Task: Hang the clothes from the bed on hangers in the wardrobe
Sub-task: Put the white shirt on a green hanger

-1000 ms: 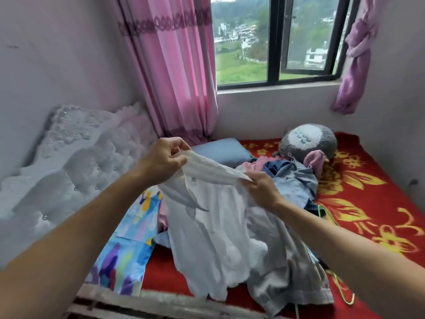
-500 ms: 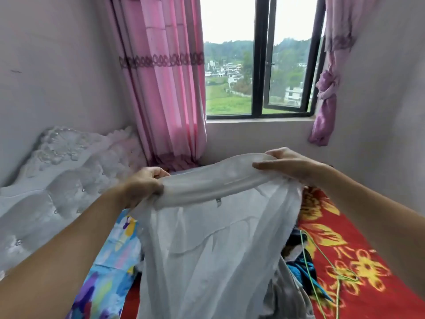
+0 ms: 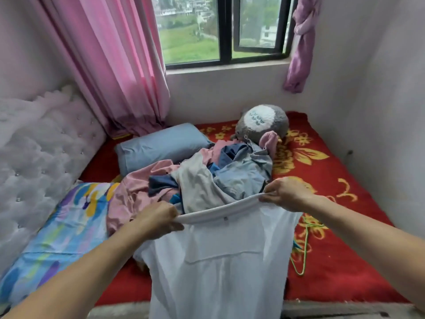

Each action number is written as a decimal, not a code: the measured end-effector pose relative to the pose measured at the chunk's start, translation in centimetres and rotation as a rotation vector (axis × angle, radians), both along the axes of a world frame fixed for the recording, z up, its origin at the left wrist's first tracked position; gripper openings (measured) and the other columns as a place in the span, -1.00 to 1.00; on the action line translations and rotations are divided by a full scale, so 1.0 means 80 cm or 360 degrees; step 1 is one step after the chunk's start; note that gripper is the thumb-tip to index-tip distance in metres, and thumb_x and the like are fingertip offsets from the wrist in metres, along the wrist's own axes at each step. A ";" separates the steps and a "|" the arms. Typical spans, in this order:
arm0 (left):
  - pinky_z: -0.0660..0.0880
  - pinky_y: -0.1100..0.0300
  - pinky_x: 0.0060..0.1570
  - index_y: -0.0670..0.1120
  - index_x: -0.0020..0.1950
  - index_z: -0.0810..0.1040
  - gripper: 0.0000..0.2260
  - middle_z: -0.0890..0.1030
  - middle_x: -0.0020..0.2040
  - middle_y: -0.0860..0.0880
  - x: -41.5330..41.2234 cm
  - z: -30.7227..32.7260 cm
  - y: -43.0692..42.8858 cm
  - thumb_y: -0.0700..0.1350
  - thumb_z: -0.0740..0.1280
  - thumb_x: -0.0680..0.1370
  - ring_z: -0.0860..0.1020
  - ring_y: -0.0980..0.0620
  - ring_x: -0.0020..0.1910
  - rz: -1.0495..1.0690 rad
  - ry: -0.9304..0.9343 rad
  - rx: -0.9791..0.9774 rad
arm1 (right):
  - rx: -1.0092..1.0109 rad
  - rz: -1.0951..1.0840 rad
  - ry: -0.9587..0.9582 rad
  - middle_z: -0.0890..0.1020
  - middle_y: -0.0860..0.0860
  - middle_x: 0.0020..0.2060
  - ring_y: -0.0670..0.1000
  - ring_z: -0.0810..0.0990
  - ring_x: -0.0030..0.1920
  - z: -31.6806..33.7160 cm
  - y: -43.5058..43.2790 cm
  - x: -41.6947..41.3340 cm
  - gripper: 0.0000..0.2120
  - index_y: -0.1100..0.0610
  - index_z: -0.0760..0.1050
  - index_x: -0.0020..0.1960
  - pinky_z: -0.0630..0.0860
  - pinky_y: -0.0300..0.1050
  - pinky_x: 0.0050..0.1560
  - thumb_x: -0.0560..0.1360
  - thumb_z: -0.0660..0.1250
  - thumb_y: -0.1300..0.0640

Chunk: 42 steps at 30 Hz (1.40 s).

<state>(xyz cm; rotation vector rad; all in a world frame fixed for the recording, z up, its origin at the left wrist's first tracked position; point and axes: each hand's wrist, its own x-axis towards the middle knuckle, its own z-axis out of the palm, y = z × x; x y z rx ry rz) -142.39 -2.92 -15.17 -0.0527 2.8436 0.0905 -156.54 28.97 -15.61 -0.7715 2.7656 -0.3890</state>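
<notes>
gripped the white shirt by its collar, with the left hand pinching one end and the right hand pinching the other, fingers curled onto the cloth. held the collar stretched level, with the body of the shirt hanging down over the near edge of the bed. saw the pile of clothes heaped just behind it on the red blanket, a green hanger lying just right of the shirt, a blue pillow and a grey plush toy farther back.

White shirt hangs by its collar before heaped clothes on bed.
</notes>
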 end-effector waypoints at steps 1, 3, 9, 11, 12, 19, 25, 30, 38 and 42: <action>0.40 0.12 -0.18 0.01 -0.01 0.61 -0.70 0.62 -0.06 0.00 -0.017 -0.019 0.011 0.21 0.30 0.51 0.57 -0.07 -0.02 0.0023 0.0034 -0.0106 | -0.0029 -0.0005 -0.0013 0.51 -0.08 -0.43 0.00 0.50 -0.32 -0.024 0.008 -0.014 -0.62 -0.01 0.48 -0.36 0.38 -0.06 -0.31 0.48 0.31 -0.24; 0.37 0.11 -0.16 0.01 0.03 0.58 -0.66 0.61 0.02 0.01 -0.054 -0.057 0.028 0.21 0.16 0.58 0.56 -0.07 0.04 0.0058 0.0029 -0.0190 | -0.0038 -0.0017 -0.0110 0.53 -0.06 -0.39 -0.01 0.49 -0.30 -0.073 0.019 -0.040 -0.64 0.05 0.51 -0.28 0.38 -0.05 -0.27 0.51 0.28 -0.20; 0.48 0.00 -0.09 0.13 0.19 0.53 -0.73 0.65 0.02 -0.10 -0.173 -0.166 0.084 0.06 0.09 0.61 0.57 -0.18 0.03 0.0464 0.0213 0.0127 | -0.0014 -0.0265 -0.0629 0.55 -0.02 -0.18 0.08 0.56 -0.07 -0.231 0.055 -0.125 -0.78 -0.05 0.45 -0.19 0.34 -0.08 -0.22 0.57 0.20 -0.10; 0.48 -0.06 -0.07 0.08 0.18 0.53 -0.69 0.64 0.02 -0.17 -0.213 -0.202 0.104 0.00 0.07 0.56 0.56 -0.25 0.00 0.0694 0.0250 0.0372 | -0.0025 -0.0381 -0.0788 0.56 0.00 -0.17 0.11 0.57 -0.02 -0.282 0.067 -0.153 -0.82 -0.02 0.47 -0.14 0.36 -0.06 -0.20 0.56 0.23 -0.08; 0.48 -0.07 -0.08 0.06 0.16 0.54 -0.64 0.63 0.02 -0.18 -0.231 -0.220 0.113 0.01 0.04 0.51 0.55 -0.26 -0.01 0.0781 0.0259 0.0457 | -0.0025 -0.0470 -0.0860 0.56 0.01 -0.16 0.12 0.57 0.00 -0.308 0.075 -0.166 -0.83 0.00 0.48 -0.12 0.37 -0.05 -0.18 0.54 0.26 -0.07; 0.32 0.04 -0.17 -0.22 -0.07 0.58 -0.83 0.54 -0.12 -0.24 -0.321 -0.325 0.151 -0.23 0.20 0.57 0.50 -0.25 -0.09 0.0836 0.0259 0.0533 | -0.0104 -0.1790 -0.1077 0.56 0.21 0.21 0.24 0.52 0.22 -0.489 0.158 -0.245 -0.62 0.26 0.46 0.27 0.45 -0.04 0.10 0.53 0.31 0.10; 0.50 0.01 -0.03 -0.01 0.19 0.54 -0.74 0.66 -0.11 -0.05 -0.341 -0.365 0.146 -0.09 0.35 0.51 0.60 -0.09 -0.10 0.0914 0.0213 0.0769 | -0.0284 -0.2250 -0.1084 0.49 0.21 0.26 0.25 0.46 0.27 -0.591 0.179 -0.276 -0.38 0.25 0.31 0.35 0.43 0.09 0.24 0.42 0.47 0.03; 0.36 0.36 -0.29 0.01 -0.16 0.61 -0.90 0.56 -0.34 0.07 -0.347 -0.365 0.150 -0.10 0.36 0.55 0.49 0.16 -0.32 0.0757 0.0158 0.0798 | -0.0975 -0.2442 -0.1155 0.54 0.09 -0.20 0.11 0.54 -0.20 -0.595 0.156 -0.307 -0.56 0.20 0.48 0.03 0.43 -0.09 -0.18 0.37 0.48 -0.10; 0.41 0.03 -0.19 -0.19 -0.16 0.63 -0.81 0.64 -0.26 -0.19 -0.360 -0.333 0.096 -0.14 0.29 0.56 0.58 -0.21 -0.19 0.0804 0.0098 0.0559 | -0.1372 -0.1710 -0.0317 0.36 -0.11 -0.60 -0.18 0.33 -0.52 -0.406 0.096 -0.378 -0.65 0.15 0.62 -0.26 0.26 -0.25 -0.41 0.57 0.29 -0.04; 0.41 0.03 -0.14 -0.16 -0.03 0.68 -0.84 0.66 -0.10 -0.24 -0.356 -0.302 0.054 -0.25 0.30 0.53 0.59 -0.27 -0.04 0.0676 0.0079 0.0367 | -0.1584 -0.1095 -0.0440 0.32 -0.17 -0.68 -0.19 0.27 -0.60 -0.290 0.075 -0.367 -0.67 0.32 0.59 -0.25 0.17 -0.40 -0.50 0.59 0.29 0.14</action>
